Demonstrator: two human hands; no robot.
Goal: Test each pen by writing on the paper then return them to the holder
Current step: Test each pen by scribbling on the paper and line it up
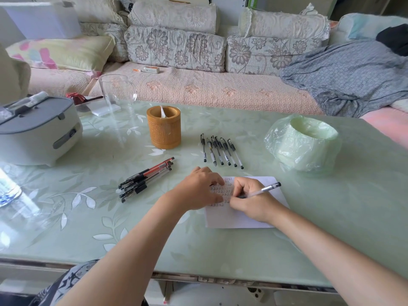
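Note:
A white sheet of paper (242, 217) with rows of small written marks lies on the green table. My right hand (251, 200) grips a clear pen (266, 189) with its tip down on the paper. My left hand (198, 188) lies flat on the paper's left part, fingers spread. Behind the paper, several black-capped pens (220, 152) lie in a row. A pile of several pens, black and red (146, 178), lies to the left. The round bamboo holder (163, 128) stands further back; only something white shows inside it.
A white and grey appliance (37, 129) sits at the far left, a clear glass jug (117, 96) behind the holder's left. A pale green bowl-shaped object wrapped in plastic (303, 143) stands at the right. A sofa with cushions runs behind the table.

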